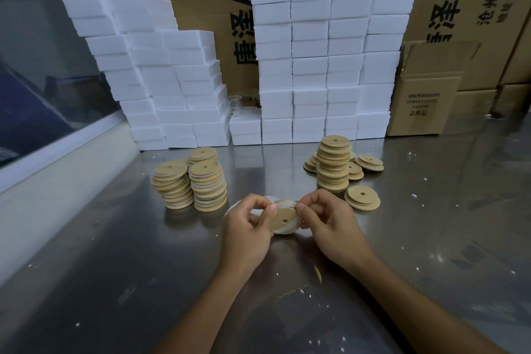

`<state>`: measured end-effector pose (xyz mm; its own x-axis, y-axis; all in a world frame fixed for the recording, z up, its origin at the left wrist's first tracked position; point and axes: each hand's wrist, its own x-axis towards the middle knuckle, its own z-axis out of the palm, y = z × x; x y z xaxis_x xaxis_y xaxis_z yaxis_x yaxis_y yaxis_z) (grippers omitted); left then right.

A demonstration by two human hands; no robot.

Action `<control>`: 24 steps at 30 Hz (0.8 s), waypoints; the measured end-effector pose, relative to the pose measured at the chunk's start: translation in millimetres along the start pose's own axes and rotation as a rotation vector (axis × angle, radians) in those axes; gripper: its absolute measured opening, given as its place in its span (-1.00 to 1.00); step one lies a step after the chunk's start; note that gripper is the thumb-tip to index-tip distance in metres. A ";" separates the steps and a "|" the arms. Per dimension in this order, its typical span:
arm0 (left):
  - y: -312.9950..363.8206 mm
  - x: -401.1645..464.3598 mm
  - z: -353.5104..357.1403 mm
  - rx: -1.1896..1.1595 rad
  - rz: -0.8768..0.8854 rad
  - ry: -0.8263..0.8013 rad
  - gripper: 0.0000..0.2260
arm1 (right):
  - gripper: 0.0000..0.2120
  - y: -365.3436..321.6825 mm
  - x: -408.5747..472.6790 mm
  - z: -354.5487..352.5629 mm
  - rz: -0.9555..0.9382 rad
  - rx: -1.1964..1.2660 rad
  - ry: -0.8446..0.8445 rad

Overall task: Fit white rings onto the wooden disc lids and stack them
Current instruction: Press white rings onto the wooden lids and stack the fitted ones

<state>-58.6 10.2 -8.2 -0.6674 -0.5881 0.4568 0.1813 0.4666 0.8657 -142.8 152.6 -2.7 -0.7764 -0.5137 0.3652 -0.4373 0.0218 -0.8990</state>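
Between both hands, above the steel table (143, 267), is a wooden disc lid (286, 220) with a centre hole and a white ring (284, 203) along its upper edge. My left hand (248, 231) grips the lid's left side. My right hand (327, 223) pinches the ring at the lid's top right. Three stacks of ringed lids (208, 187) stand at the left. A tall stack of plain lids (333, 162) stands at the right, with a single lid (362, 198) in front of it. More white rings (231, 208) lie partly hidden behind my left hand.
White foam blocks (324, 66) are piled in walls along the back, in front of large cardboard cartons (431, 86). Low piles of loose lids (370, 162) lie beside the tall stack. A window ledge (57, 152) runs along the left. White crumbs dot the table.
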 end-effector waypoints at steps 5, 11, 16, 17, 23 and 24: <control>-0.4 0.4 -0.3 0.007 0.003 0.009 -0.96 | -0.94 0.3 -0.1 1.0 -0.004 0.019 -0.009; 2.8 0.4 -1.7 0.025 -0.010 0.001 -0.97 | -0.95 -2.5 -0.6 -0.2 0.013 0.023 -0.030; 7.0 1.9 -5.5 -0.026 -0.088 -0.017 -0.79 | -0.96 -4.3 0.2 -1.2 0.027 0.007 -0.034; 7.7 2.2 -6.1 -0.045 -0.107 -0.020 -0.77 | -0.96 -4.5 0.5 -1.9 0.033 0.004 -0.029; 6.0 2.4 -6.8 -0.122 -0.221 -0.024 -0.73 | -0.96 -3.5 1.3 -4.6 -0.018 -0.110 -0.025; 3.9 2.7 -6.9 -0.122 -0.227 -0.025 -0.73 | -0.96 -3.1 1.1 -4.4 -0.028 -0.120 -0.019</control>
<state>-54.7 5.9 -2.1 -0.7184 -0.6514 0.2440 0.1093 0.2408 0.9644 -144.3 155.8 1.5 -0.7548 -0.5320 0.3836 -0.5106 0.1096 -0.8528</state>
